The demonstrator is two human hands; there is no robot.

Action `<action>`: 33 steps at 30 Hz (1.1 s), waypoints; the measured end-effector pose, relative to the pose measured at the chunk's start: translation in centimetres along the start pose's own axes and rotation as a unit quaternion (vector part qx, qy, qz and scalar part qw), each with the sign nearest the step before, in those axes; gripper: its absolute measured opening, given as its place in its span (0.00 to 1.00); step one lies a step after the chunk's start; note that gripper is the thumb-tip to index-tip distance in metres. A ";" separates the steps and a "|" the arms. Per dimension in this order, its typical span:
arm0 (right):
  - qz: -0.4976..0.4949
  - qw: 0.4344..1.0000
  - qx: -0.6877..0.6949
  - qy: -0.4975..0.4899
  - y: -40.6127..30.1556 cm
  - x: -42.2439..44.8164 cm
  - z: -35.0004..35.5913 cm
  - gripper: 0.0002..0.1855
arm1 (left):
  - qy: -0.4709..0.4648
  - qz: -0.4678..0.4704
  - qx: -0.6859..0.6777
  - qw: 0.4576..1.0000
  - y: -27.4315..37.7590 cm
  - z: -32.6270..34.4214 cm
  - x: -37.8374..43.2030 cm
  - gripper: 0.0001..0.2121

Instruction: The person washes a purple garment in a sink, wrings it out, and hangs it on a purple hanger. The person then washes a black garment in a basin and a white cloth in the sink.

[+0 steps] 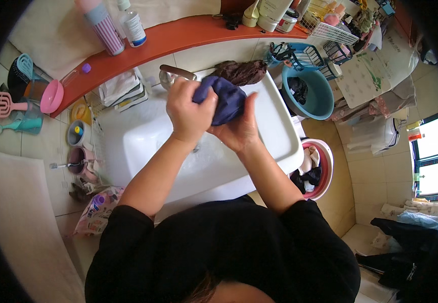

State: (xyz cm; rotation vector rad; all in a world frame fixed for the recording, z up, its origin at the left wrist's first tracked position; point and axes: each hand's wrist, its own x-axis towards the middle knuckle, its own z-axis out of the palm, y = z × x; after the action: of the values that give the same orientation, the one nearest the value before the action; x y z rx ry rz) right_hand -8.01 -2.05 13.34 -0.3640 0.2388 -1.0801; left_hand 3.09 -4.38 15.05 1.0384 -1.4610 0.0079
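A bunched dark blue cloth (228, 100) is held between my two hands above a white washbasin (139, 151). My left hand (190, 110) grips the cloth's left side with curled fingers. Under its lower right side lies my right hand (239, 125), palm up and thumb raised; its other fingers are partly hidden. Behind the cloth, a metal faucet (173, 75) stands at the basin's back edge. A dark brown bunched cloth (239, 72) rests on the basin's back right corner.
A reddish shelf (188, 32) with bottles curves behind the basin. At right are a teal basin (327, 100) and a pink-and-white tub (329, 170) with clothes. Cups (80, 134) line the left side, above a pink printed plastic bag (97, 214).
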 end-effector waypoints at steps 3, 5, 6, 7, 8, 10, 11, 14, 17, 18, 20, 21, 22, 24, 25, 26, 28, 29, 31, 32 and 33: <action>0.083 0.986 0.066 0.132 0.4 1.4 -1.3 0.35 | -0.076 0.076 0.057 0.993 0.1 -0.4 -1.3 0.08; 0.140 0.979 0.082 0.120 0.1 1.7 -2.5 0.31 | -0.141 0.135 0.087 0.977 0.3 -1.0 -1.7 0.09; 0.156 0.978 0.075 0.119 -0.2 1.9 -2.3 0.26 | -0.147 0.184 0.085 0.968 0.8 -1.2 -1.5 0.08; 0.199 0.971 0.059 0.117 -0.8 2.1 -2.2 0.25 | -0.159 0.201 0.075 0.964 1.1 -1.2 -1.4 0.08; 0.241 0.963 0.043 0.115 -1.6 2.3 -2.3 0.24 | -0.169 0.219 0.065 0.959 1.4 -1.0 -1.4 0.08; 0.204 0.970 -0.083 0.105 -3.0 2.3 -2.6 0.21 | -0.177 0.228 0.052 0.956 2.2 -0.1 -1.4 0.08; 0.254 0.960 -0.092 0.069 -4.0 2.6 -2.7 0.21 | -0.175 0.226 0.059 0.956 2.2 0.6 -1.6 0.07; 0.312 0.939 -0.114 0.090 -5.7 2.5 -3.6 0.16 | -0.171 0.253 0.056 0.951 2.7 2.0 -3.2 0.05; 0.370 0.911 -0.134 0.124 -6.2 2.1 -2.8 0.14 | -0.169 0.296 0.046 0.939 3.2 2.0 -4.2 0.04; 0.398 0.899 -0.128 0.129 -6.5 2.1 -2.8 0.14 | -0.175 0.304 0.037 0.936 3.4 2.0 -4.3 0.05; 0.418 0.885 -0.164 0.120 -6.7 2.1 -2.1 0.12 | -0.187 0.322 0.019 0.928 3.7 2.2 -4.3 0.07; 0.431 0.879 -0.172 0.106 -6.8 2.2 -2.3 0.11 | -0.185 0.330 0.029 0.925 3.8 2.2 -4.6 0.07; 0.444 0.873 -0.179 0.092 -6.9 2.2 -2.6 0.11 | -0.182 0.338 0.040 0.922 4.0 2.3 -5.0 0.07; 0.457 0.854 -0.213 0.131 -6.9 2.1 -1.7 0.09 | -0.164 0.365 0.044 0.915 3.9 2.8 -5.4 0.07; 0.459 0.849 -0.220 0.141 -6.9 2.1 -1.7 0.09 | -0.166 0.372 0.056 0.912 3.9 2.8 -5.6 0.07; 0.461 0.845 -0.227 0.151 -6.9 2.1 -1.8 0.09 | -0.168 0.378 0.068 0.908 3.8 2.8 -5.8 0.06; 0.462 0.839 -0.233 0.167 -7.1 1.8 -2.1 0.10 | -0.171 0.389 0.079 0.902 4.0 3.0 -6.1 0.06; 0.464 0.837 -0.234 0.173 -7.2 1.7 -2.5 0.11 | -0.171 0.392 0.078 0.900 4.1 3.1 -6.2 0.06; 0.459 0.835 -0.246 0.177 -7.1 1.6 -2.6 0.12 | -0.174 0.396 0.082 0.898 4.2 3.3 -6.3 0.06; 0.452 0.836 -0.256 0.175 -7.1 1.5 -2.6 0.12 | -0.176 0.397 0.086 0.897 4.3 3.3 -6.4 0.06; 0.446 0.837 -0.267 0.174 -7.1 1.3 -2.6 0.12 | -0.179 0.397 0.089 0.896 4.5 3.3 -6.5 0.06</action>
State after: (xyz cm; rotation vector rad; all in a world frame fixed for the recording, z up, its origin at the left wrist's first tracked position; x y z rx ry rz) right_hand -14.13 -6.67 13.76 -0.4785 0.9497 -0.1141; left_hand -3.33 0.10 11.64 0.5279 -2.1746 0.5734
